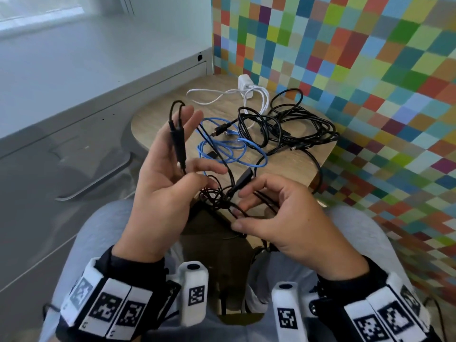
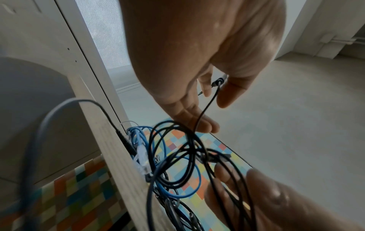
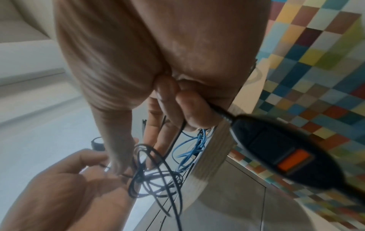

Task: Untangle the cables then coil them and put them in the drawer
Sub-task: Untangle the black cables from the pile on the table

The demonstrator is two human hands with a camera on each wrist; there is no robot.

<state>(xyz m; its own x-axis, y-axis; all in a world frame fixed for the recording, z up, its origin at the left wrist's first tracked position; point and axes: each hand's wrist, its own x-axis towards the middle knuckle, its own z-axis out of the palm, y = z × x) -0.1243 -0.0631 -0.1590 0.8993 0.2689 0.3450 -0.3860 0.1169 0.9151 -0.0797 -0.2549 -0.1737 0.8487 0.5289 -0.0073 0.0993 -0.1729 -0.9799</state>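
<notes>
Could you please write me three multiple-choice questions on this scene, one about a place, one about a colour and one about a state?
1. Where is the white charger block?
A. far end of the wooden table
B. on the lap
C. in the left hand

2. What colour is the network cable on the table?
A. red
B. blue
C. yellow

3. What state is the thick black cable bundle in?
A. neatly coiled
B. tangled
C. in a drawer

Answers: 1 A, it sits by the checkered wall; 2 B, its loops are blue; 3 B, its loops overlap loosely.
</notes>
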